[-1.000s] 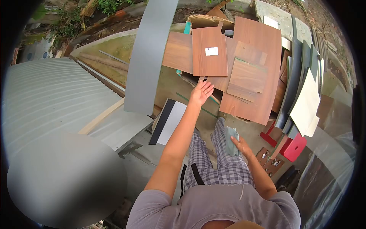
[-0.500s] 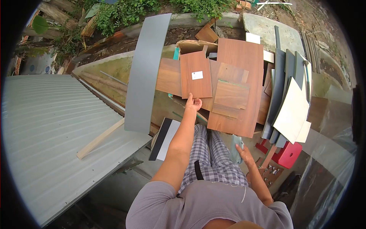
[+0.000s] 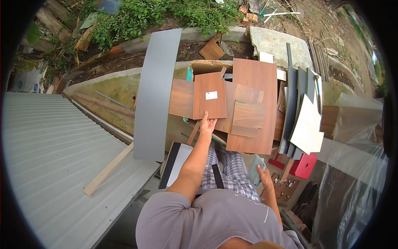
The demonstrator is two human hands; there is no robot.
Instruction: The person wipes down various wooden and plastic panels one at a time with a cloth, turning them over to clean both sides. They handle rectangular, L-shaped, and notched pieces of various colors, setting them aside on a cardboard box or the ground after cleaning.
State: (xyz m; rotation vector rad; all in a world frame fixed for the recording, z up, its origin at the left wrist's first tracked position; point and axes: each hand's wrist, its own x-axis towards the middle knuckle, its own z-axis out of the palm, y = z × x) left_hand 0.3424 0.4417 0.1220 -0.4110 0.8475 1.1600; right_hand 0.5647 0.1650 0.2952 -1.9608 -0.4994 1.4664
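Note:
My left hand (image 3: 206,125) grips the near edge of a reddish-brown wood-grain board (image 3: 203,104), thumb on top and fingers underneath. A white label (image 3: 211,95) sits on the board's face. In my right hand (image 3: 265,174) is a crumpled pale blue-grey cloth (image 3: 257,168), held low beside my right leg. Just right of the held board lie a large reddish-brown panel (image 3: 255,72) and a smaller wood-grain board (image 3: 248,117) on top of it. Another wood-grain board (image 3: 180,97) shows partly from under the held one.
A long grey panel (image 3: 155,91) stretches along the left, near a corrugated metal sheet (image 3: 54,145) with a wooden strip (image 3: 107,170) on it. Dark and white panels (image 3: 306,128) are stacked at right above a red stool (image 3: 304,165). Clear plastic sheeting (image 3: 352,174) hangs far right.
The view has shifted, so most of the scene sits lower in the picture. My left hand keeps its hold on the board, and my right hand still has the cloth.

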